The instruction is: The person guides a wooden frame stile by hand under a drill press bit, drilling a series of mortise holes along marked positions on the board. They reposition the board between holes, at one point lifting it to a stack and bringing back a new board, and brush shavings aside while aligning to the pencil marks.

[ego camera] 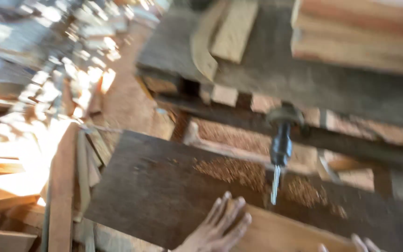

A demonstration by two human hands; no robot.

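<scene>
Two hands press flat, fingers spread: my left hand (220,223) on the pale stiff wooden plank (276,233), right hand (357,243) at its far edge, beneath the steel drill bit (274,185). Rigid, weighty, I judge; grip edges.

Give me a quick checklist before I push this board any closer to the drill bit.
1. Left hand flat on the board: ok.
2. Right hand placement: cannot tell, only fingertips show.
3. Both hands apart from the drill bit: ok, though the left is near.
4. Sawdust cleared from the dark table: not ok.
5. Bit spinning: cannot tell, picture blurred.
</scene>
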